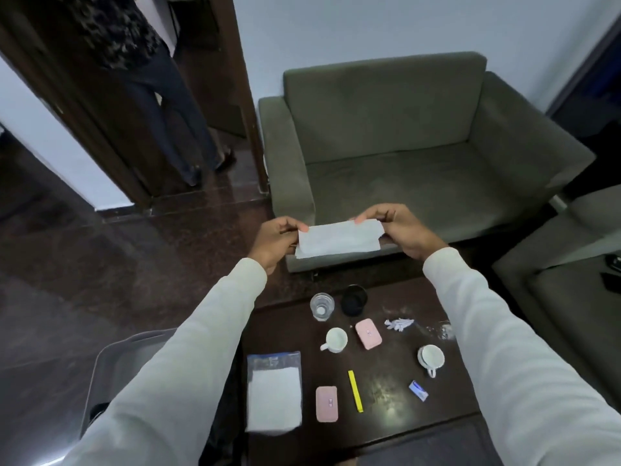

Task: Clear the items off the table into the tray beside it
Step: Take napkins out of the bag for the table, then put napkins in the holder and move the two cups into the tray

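Pinching a tissue taut between left hand and right hand fingers, with cups, cases, bag lying below on the table, tray seemingly unfilled.

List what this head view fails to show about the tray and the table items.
- Tray: mostly hidden by the left sleeve; contents unseen.
- Small blue packet: print too small to read.
- Glass: contents unclear.
- Clear wrapper: partly behind the right sleeve.
- Table: near edge cut by the frame.
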